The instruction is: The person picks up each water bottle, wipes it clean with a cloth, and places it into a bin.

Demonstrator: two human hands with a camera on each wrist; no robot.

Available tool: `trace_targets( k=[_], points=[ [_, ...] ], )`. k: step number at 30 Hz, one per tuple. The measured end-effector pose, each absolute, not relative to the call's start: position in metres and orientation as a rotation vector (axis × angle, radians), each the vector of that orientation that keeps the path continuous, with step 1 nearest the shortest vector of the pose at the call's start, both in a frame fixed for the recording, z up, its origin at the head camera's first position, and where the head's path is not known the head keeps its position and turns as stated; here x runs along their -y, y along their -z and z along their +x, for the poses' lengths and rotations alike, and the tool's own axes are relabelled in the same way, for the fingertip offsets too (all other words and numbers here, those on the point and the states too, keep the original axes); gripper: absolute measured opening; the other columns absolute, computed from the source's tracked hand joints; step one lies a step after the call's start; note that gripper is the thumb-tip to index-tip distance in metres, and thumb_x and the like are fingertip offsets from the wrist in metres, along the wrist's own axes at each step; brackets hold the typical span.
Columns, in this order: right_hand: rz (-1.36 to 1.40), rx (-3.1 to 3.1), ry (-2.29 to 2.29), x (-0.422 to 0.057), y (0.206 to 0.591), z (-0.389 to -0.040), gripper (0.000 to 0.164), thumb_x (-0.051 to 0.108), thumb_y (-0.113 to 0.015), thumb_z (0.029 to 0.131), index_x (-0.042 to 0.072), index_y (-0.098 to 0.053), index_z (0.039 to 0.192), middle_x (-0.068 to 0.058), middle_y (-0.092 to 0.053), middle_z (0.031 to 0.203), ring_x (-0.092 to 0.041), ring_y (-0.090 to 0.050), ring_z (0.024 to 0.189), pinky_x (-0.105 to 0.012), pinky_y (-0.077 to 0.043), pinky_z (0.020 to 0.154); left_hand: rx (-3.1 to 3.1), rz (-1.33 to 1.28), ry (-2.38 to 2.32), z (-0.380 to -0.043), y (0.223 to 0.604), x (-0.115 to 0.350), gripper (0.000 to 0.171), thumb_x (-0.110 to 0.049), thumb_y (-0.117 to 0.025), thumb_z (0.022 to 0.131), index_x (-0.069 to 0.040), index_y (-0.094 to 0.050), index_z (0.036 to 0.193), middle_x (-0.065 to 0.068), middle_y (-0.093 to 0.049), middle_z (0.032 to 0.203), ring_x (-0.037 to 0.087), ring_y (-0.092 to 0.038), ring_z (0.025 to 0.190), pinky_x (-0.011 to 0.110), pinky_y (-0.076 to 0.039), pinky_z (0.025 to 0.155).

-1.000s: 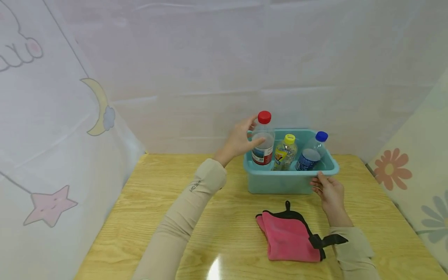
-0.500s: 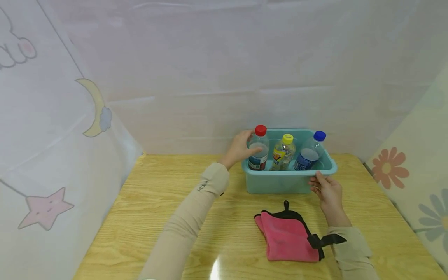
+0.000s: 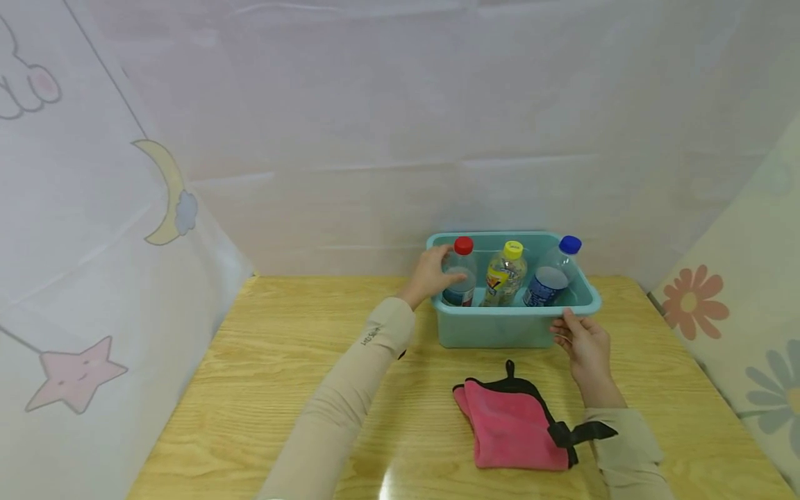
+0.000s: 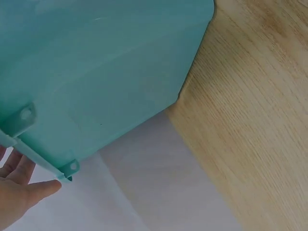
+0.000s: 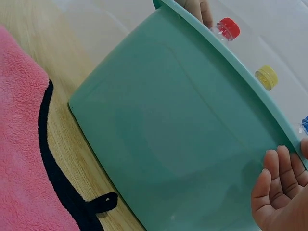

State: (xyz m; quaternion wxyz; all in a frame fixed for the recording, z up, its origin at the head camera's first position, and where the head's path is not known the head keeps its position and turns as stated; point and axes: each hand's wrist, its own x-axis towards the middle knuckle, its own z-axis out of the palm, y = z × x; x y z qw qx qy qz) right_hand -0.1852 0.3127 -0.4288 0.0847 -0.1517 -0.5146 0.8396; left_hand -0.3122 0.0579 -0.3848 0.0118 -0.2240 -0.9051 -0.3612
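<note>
My left hand (image 3: 431, 273) holds a clear plastic bottle with a red cap (image 3: 461, 262), thumb in front and fingers behind. The bottle stands in the left end of a light-blue plastic bin (image 3: 494, 332), its lower part hidden by the bin's front wall. The thumb and some fingers of that hand (image 4: 19, 197) show beyond the bin's rim in the left wrist view. At the front right corner, my right hand (image 3: 589, 351) pinches the rim, thumb on top and fingers against the outer wall. Beside the red-capped bottle are a yellow-capped bottle (image 3: 509, 269) and a leaning blue-capped bottle (image 3: 551, 279).
A folded pink cloth (image 3: 515, 430) with black edging and a hanging loop lies in front of the bin on the wooden table (image 3: 262, 389). A white printed sheet (image 3: 350, 139) hangs behind the table, with patterned sheets at both sides.
My left hand has lowered the red-capped bottle into the left end of the bin, and its cap sits lower now. My right hand has stayed on the rim.
</note>
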Motion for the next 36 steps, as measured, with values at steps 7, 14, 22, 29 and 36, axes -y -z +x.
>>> trace_targets(
  k=[7,14,22,29,36],
  points=[
    [-0.446,1.533,-2.500,-0.313,0.431,-0.185,0.019,0.019,-0.061,0.087,0.007,-0.065,0.073,0.000,-0.065,0.067,-0.010,-0.062,0.063,-0.021,-0.050,0.055,2.847,-0.681,1.116,-0.312,0.390,-0.061,0.062,-0.031,-0.068,0.082,-0.010,-0.043,0.134,0.007,-0.051,0.124,0.019,-0.051,0.105,0.029,-0.046,0.085],
    [-0.442,1.522,-2.501,-0.312,0.429,-0.186,0.019,0.019,-0.062,0.087,0.007,-0.064,0.072,-0.001,-0.065,0.067,-0.010,-0.063,0.062,-0.021,-0.051,0.056,2.858,-0.686,1.084,-0.310,0.387,-0.062,0.063,-0.031,-0.067,0.083,-0.010,-0.040,0.136,0.008,-0.050,0.123,0.020,-0.050,0.106,0.030,-0.046,0.085],
    [-0.491,1.565,-2.456,-0.311,0.429,-0.188,0.020,0.020,-0.061,0.087,0.006,-0.064,0.072,0.000,-0.065,0.067,-0.010,-0.062,0.062,-0.021,-0.051,0.055,2.826,-0.700,1.130,-0.309,0.387,-0.057,0.064,-0.030,-0.066,0.084,-0.007,-0.037,0.137,0.009,-0.046,0.130,0.022,-0.046,0.114,0.034,-0.043,0.092],
    [-0.541,1.690,-2.375,-0.308,0.430,-0.181,0.023,0.026,-0.063,0.086,0.008,-0.062,0.071,0.001,-0.062,0.064,-0.009,-0.060,0.061,-0.020,-0.050,0.056,2.631,-0.755,1.180,-0.302,0.387,-0.045,0.050,-0.019,-0.065,0.085,0.000,-0.047,0.128,0.015,-0.052,0.122,0.027,-0.050,0.109,0.033,-0.043,0.091],
    [-0.380,1.791,-2.222,-0.307,0.440,-0.174,0.021,0.019,-0.065,0.085,0.009,-0.061,0.067,0.001,-0.059,0.061,-0.008,-0.056,0.057,-0.019,-0.050,0.054,2.440,-0.704,1.182,-0.281,0.383,-0.028,0.026,-0.016,-0.063,0.085,0.001,-0.059,0.106,0.012,-0.060,0.103,0.024,-0.055,0.096,0.034,-0.046,0.085]
  ],
)
